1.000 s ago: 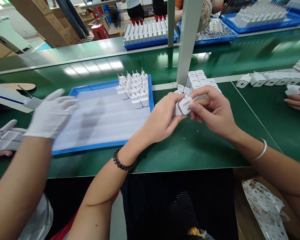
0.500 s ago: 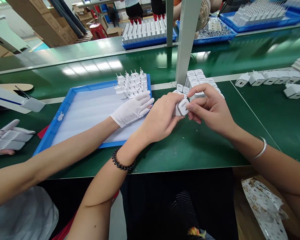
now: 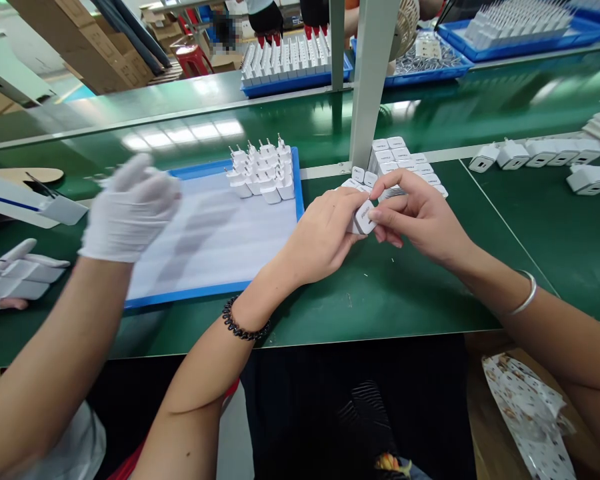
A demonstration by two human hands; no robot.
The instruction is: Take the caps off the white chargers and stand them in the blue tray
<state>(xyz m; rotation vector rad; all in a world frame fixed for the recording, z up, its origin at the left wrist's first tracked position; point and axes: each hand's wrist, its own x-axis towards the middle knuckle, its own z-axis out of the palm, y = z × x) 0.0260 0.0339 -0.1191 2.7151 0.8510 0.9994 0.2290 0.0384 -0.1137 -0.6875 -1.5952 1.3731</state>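
Note:
A white charger (image 3: 365, 217) with grey print on its face is held over the green bench in my left hand (image 3: 325, 230), its fingers wrapped round it from the left. My right hand (image 3: 420, 213) pinches thumb and forefinger at the charger's right edge; whether a small part sits between those fingertips I cannot make out. Just behind my hands, more white pieces with printed faces (image 3: 395, 157) are packed in rows, partly hidden by my right hand.
A blue tray (image 3: 300, 183) at the left holds several plug chargers (image 3: 263, 167), pins up. A co-worker's gloved hand (image 3: 130, 210) is over its left side; another glove (image 3: 20, 277) holds chargers. A white post (image 3: 373, 87) rises behind. More chargers (image 3: 545, 155) line the right.
The co-worker's gloved hand has lifted off the tray's right side and swung left, blurred by motion. More chargers in the tray show now. My hands have barely moved.

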